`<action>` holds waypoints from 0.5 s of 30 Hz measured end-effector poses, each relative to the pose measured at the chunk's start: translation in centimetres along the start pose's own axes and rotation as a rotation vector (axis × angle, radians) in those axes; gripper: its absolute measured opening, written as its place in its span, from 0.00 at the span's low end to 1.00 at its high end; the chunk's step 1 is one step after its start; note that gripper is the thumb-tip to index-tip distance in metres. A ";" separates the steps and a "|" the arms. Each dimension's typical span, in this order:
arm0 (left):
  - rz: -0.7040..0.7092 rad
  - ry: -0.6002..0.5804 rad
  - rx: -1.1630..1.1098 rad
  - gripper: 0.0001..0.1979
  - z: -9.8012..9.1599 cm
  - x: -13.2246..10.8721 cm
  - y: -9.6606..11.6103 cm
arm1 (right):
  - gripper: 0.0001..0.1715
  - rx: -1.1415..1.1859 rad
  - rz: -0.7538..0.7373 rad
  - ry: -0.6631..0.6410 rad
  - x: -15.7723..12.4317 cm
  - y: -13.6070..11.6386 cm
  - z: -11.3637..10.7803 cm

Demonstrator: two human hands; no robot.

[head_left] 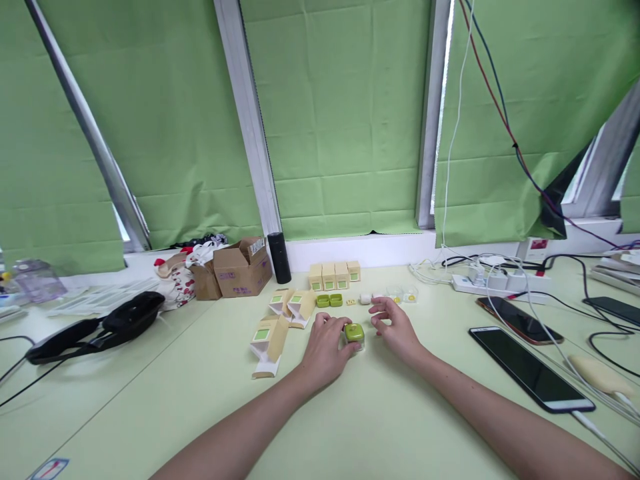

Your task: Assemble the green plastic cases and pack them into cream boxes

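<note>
My left hand [327, 343] grips a small rounded green case with a clear lower part [355, 333], thumb at its near side and fingers at its left. To the right of the case, my right hand [395, 328] has its fingers apart and curved, holding nothing. Beyond the hands lie two small green trays [330, 301], a tiny yellow piece [351, 303], small white pieces [366, 299] and clear plastic boxes [409, 295]. Opened cream cartons with flaps out [270, 339] lie to the left of my left hand. Several closed cream cartons [335, 276] stand in a row behind the trays.
On the right are a white-edged phone [530, 369], another phone [520, 320], a power strip [500, 283] and tangled cables. A cardboard box [243, 268] and a black cylinder [279, 258] stand at the back. A black strapped pouch [125, 320] lies left.
</note>
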State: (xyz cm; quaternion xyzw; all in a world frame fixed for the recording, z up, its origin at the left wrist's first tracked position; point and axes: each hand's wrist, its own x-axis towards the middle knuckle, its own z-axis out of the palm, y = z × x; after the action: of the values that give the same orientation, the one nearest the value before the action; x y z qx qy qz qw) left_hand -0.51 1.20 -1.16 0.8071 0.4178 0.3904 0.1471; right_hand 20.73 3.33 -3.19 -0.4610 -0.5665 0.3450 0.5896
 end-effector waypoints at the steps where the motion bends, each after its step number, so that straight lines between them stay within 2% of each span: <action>1: 0.001 0.008 0.000 0.23 -0.1 0.0 0.0 | 0.24 -0.002 0.004 -0.001 0.0 0.1 0.0; 4: -0.004 0.044 0.049 0.28 -1.1 0.4 0.4 | 0.24 -0.006 0.015 0.005 0.1 0.2 -0.1; 6: -0.035 0.012 0.168 0.27 -2.5 1.1 0.8 | 0.24 -0.012 0.021 0.015 0.1 0.2 -0.2; 11: -0.072 -0.034 0.667 0.26 -7.6 2.9 2.2 | 0.25 -0.066 0.047 0.017 0.2 0.0 -0.5; 13: -0.131 -0.057 0.888 0.27 -9.5 3.1 2.2 | 0.25 -0.076 0.049 0.014 0.2 -0.1 -0.5; 15: -0.236 -0.125 1.013 0.27 -11.2 3.0 1.7 | 0.25 -0.081 0.042 0.016 0.2 -0.1 -0.4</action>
State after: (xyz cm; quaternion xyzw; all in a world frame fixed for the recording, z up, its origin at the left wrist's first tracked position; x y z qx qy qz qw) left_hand -6.96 1.55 8.60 0.7464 0.6326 0.0711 -0.1941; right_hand 21.16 3.40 -2.99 -0.4990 -0.5653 0.3305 0.5677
